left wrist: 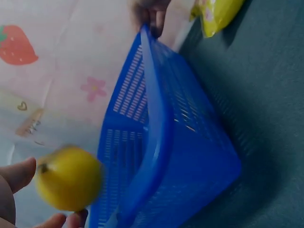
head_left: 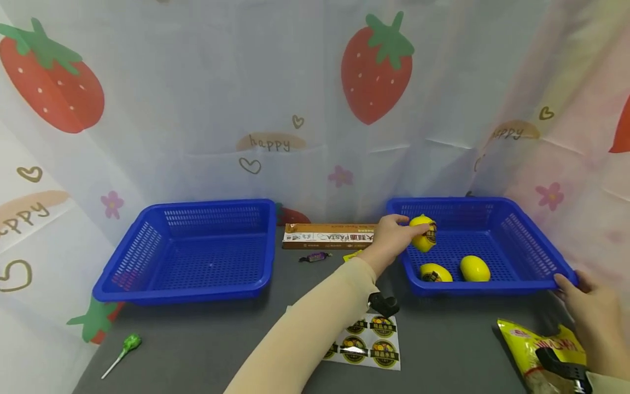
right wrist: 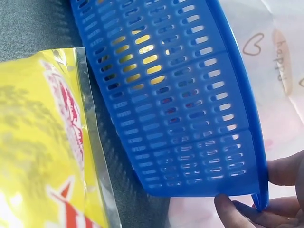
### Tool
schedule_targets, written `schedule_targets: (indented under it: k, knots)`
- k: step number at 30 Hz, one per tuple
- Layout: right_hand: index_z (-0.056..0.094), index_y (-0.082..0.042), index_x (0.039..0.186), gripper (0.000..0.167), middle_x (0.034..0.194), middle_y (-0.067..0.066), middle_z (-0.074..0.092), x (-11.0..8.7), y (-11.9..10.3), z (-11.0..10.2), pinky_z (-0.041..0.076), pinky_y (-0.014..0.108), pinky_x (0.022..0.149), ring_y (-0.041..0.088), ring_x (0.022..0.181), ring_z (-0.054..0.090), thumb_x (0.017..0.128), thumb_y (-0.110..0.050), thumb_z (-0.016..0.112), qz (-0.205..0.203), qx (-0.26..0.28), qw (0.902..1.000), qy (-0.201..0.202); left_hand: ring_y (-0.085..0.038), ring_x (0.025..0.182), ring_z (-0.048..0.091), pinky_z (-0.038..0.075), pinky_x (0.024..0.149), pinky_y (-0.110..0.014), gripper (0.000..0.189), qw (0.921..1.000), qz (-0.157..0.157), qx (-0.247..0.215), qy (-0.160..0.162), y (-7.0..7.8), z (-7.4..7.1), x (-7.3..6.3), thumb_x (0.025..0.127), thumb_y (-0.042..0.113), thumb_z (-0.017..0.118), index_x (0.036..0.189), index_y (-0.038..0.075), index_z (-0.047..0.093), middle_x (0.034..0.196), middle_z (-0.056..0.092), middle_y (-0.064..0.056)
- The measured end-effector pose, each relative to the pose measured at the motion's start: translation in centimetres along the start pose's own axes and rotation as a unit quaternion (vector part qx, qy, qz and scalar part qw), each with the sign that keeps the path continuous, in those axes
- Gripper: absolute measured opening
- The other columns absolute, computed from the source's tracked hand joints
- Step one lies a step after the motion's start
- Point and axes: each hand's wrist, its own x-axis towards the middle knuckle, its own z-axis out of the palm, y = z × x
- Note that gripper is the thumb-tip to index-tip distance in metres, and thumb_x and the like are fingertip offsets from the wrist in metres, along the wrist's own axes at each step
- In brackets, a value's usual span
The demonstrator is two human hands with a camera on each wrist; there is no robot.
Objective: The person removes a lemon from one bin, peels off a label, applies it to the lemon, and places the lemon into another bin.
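In the head view my left hand [head_left: 392, 241] pinches a yellow lemon [head_left: 422, 234] with a dark label on its side, above the left end of the right blue basket [head_left: 536, 241]. The left wrist view has this lemon [left wrist: 71, 178] between thumb and fingertips, slightly blurred. Two more lemons lie inside that basket near its front wall: a labelled one [head_left: 436, 272] and another [head_left: 474, 268] whose visible side is plain. At the basket's front right corner, my right hand [head_left: 593, 309] grips the rim, thumb on one side and fingers on the other, as the right wrist view confirms.
Another blue basket [head_left: 268, 262] stands on the left. Between the baskets lie a pasta box [head_left: 327, 236] and a purple wrapped candy [head_left: 315, 256]. A sticker sheet [head_left: 364, 358] is partly under my left forearm. A green lollipop [head_left: 130, 343] lies front left, a yellow snack bag [head_left: 534, 350] front right.
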Motion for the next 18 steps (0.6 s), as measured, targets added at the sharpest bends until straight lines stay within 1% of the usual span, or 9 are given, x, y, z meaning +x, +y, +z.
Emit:
schedule_targets:
  k: [3,5,7,11,13,14,15,16,18]
  knots:
    - [0.017,-0.002,0.16,0.067,0.154,0.033,0.035,0.1,-0.2,0.2,0.052,0.028,0.086,0.003,0.087,0.06,0.107,-0.034,0.043,-0.003,0.012,0.9999,-0.011,-0.022,0.111,0.065,0.056,0.097,-0.04,0.05,0.9998,-0.001,0.009,0.016,0.1,-0.2,0.1,0.087,0.039,0.08,0.128,0.014,0.066,0.128,0.065,-0.004]
    - [0.016,-0.001,0.159,0.067,0.153,0.036,0.035,0.1,-0.3,0.4,0.055,0.019,0.074,-0.007,0.078,0.056,0.107,-0.032,0.044,-0.012,0.024,0.9995,-0.014,-0.022,0.111,0.064,0.055,0.097,-0.041,0.046,0.9998,0.004,0.009,0.018,-0.1,-0.7,0.0,0.088,0.038,0.078,0.126,0.015,0.067,0.13,0.065,-0.004]
    - [0.018,0.002,0.158,0.066,0.151,0.039,0.036,0.1,-0.3,0.6,0.053,0.01,0.061,-0.015,0.072,0.051,0.106,-0.029,0.044,-0.025,0.036,0.999,-0.012,-0.023,0.108,0.066,0.056,0.095,-0.042,0.042,0.9999,0.014,-0.002,0.009,-0.4,-1.5,-0.5,0.089,0.037,0.077,0.124,0.015,0.068,0.126,0.067,-0.004]
    - [0.025,0.005,0.156,0.061,0.146,0.04,0.039,-0.2,-0.1,0.6,0.05,0.007,0.052,-0.016,0.068,0.048,0.107,-0.027,0.042,-0.043,0.021,0.9988,-0.001,-0.024,0.089,0.068,0.057,0.084,-0.042,0.035,0.9979,0.041,-0.037,-0.035,-1.7,-3.8,-2.0,0.091,0.033,0.077,0.12,0.015,0.069,0.104,0.071,-0.003]
    - [0.021,0.004,0.157,0.064,0.15,0.039,0.037,-0.6,-0.1,0.5,0.06,0.02,0.07,0.005,0.078,0.066,0.108,-0.031,0.04,-0.039,-0.013,0.9991,0.01,-0.02,0.079,0.065,0.056,0.075,-0.036,0.033,0.995,0.056,-0.047,-0.068,-2.5,-5.5,-3.1,0.092,0.031,0.075,0.12,0.015,0.069,0.098,0.072,-0.004]
    - [0.018,0.003,0.158,0.065,0.154,0.037,0.033,-0.8,-0.1,0.4,0.06,0.028,0.082,0.018,0.093,0.07,0.108,-0.033,0.038,-0.032,-0.026,0.999,0.017,-0.019,0.076,0.063,0.054,0.071,-0.033,0.032,0.9936,0.063,-0.047,-0.081,-2.9,-6.5,-3.7,0.092,0.031,0.075,0.12,0.015,0.069,0.095,0.073,-0.003]
    - [0.015,0.001,0.159,0.066,0.157,0.035,0.028,-0.6,0.2,0.4,0.057,0.038,0.094,0.031,0.112,0.067,0.108,-0.034,0.037,-0.027,-0.038,0.9985,0.029,-0.016,0.074,0.06,0.053,0.069,-0.03,0.032,0.9918,0.071,-0.047,-0.095,-3.4,-7.6,-4.3,0.093,0.03,0.074,0.121,0.016,0.069,0.095,0.073,-0.003]
    - [0.012,-0.003,0.161,0.067,0.161,0.032,0.023,-0.1,0.9,0.4,0.05,0.049,0.103,0.042,0.128,0.056,0.108,-0.037,0.035,-0.028,-0.047,0.9974,0.047,-0.015,0.074,0.06,0.051,0.067,-0.027,0.032,0.9898,0.08,-0.046,-0.108,-3.8,-8.7,-5.0,0.094,0.029,0.073,0.123,0.016,0.068,0.097,0.073,-0.005]
    - [0.007,-0.013,0.163,0.069,0.167,0.023,0.012,0.8,2.2,0.3,0.032,0.067,0.11,0.054,0.146,0.026,0.107,-0.042,0.035,-0.029,-0.044,0.9955,0.078,-0.014,0.075,0.06,0.052,0.068,-0.026,0.035,0.9855,0.097,-0.047,-0.13,-4.8,-11.4,-6.5,0.095,0.027,0.071,0.127,0.014,0.066,0.101,0.073,-0.009]
